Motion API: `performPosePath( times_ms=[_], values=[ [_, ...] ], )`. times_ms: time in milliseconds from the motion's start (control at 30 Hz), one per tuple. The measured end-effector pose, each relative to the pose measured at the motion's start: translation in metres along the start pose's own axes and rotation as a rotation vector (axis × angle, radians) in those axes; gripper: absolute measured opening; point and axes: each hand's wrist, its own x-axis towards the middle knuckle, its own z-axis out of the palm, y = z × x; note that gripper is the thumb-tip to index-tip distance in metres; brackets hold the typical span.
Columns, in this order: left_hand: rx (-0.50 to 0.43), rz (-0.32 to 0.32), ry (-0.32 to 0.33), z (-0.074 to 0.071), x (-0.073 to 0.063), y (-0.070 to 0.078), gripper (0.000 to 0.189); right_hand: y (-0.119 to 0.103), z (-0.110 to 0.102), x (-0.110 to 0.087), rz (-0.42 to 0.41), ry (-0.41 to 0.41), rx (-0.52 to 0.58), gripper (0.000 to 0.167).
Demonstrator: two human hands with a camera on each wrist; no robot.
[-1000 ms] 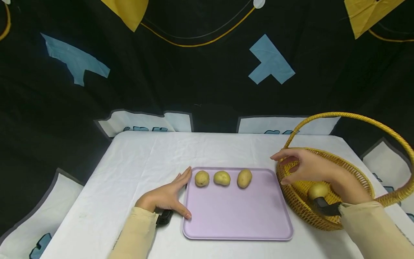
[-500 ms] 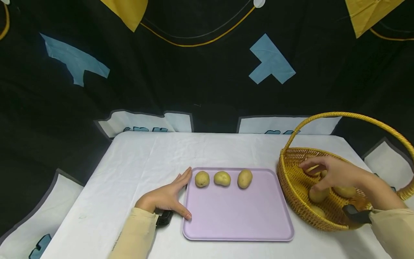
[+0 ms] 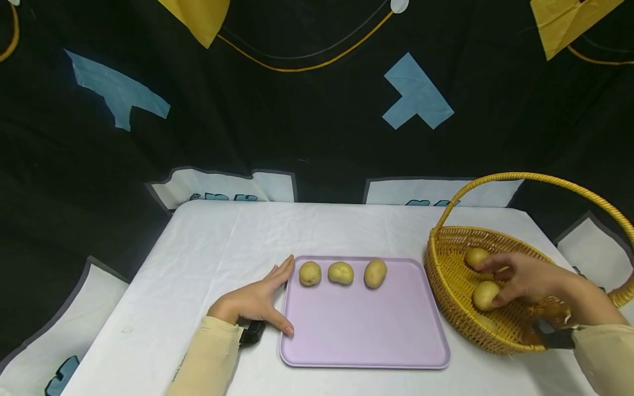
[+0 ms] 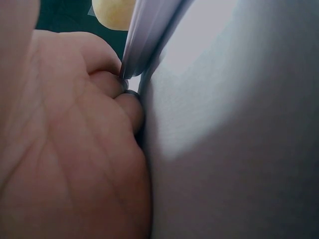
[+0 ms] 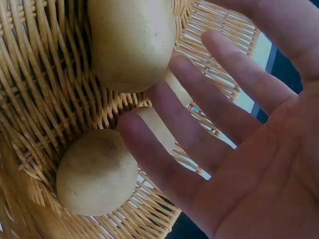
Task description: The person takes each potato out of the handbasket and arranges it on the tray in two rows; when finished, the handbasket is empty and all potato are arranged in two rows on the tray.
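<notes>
My left hand (image 3: 255, 300) lies spread along the left edge of a pale purple tray (image 3: 366, 335), thumb and fingers touching its rim. Three potatoes stand in a row along the tray's back: a left one (image 3: 310, 273), a middle one (image 3: 340, 273) and a right one (image 3: 375, 273). Inside a wicker basket (image 3: 448, 313) is my right hand (image 3: 532, 278), fingers loosely extended over several potatoes. The thumb is by one potato (image 3: 486, 295), the fingertips by another (image 3: 476, 257). In the right wrist view the fingers (image 5: 194, 134) reach toward a round potato (image 5: 97, 172) without wrapping it.
The basket's tall arched handle (image 3: 540, 176) rises above the right forearm. A white cloth covers the table (image 3: 297, 228), and a dark patterned curtain (image 3: 317, 132) hangs behind it. The basket stands close to the tray's right edge.
From above the basket's left rim, my right hand has moved right and down among the potatoes, then shifted slightly there. The left hand and the tray potatoes stay put.
</notes>
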Motion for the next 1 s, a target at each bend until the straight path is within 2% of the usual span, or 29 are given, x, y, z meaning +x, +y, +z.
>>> performPosePath(
  times_ms=[100, 333, 567, 867, 1000],
  values=[
    [-0.003, 0.0, 0.002, 0.0, 0.0, 0.0, 0.146, 0.003, 0.0, 0.002, 0.008, -0.003, -0.003, 0.069],
    [-0.009, 0.01, 0.005, 0.0, 0.0, 0.001, 0.145, 0.003, 0.004, 0.009, -0.003, -0.022, -0.104, 0.061],
    [-0.004, 0.003, 0.002, 0.0, 0.0, 0.0, 0.145, 0.002, 0.008, 0.018, 0.052, -0.019, -0.137, 0.055],
    [-0.014, -0.001, 0.004, 0.001, -0.001, 0.002, 0.144, 0.006, 0.009, 0.019, 0.035, -0.017, -0.156, 0.049],
    [-0.014, -0.002, 0.005, 0.001, -0.001, 0.002, 0.143, 0.007, 0.009, 0.018, 0.005, -0.013, -0.204, 0.048]
  ],
)
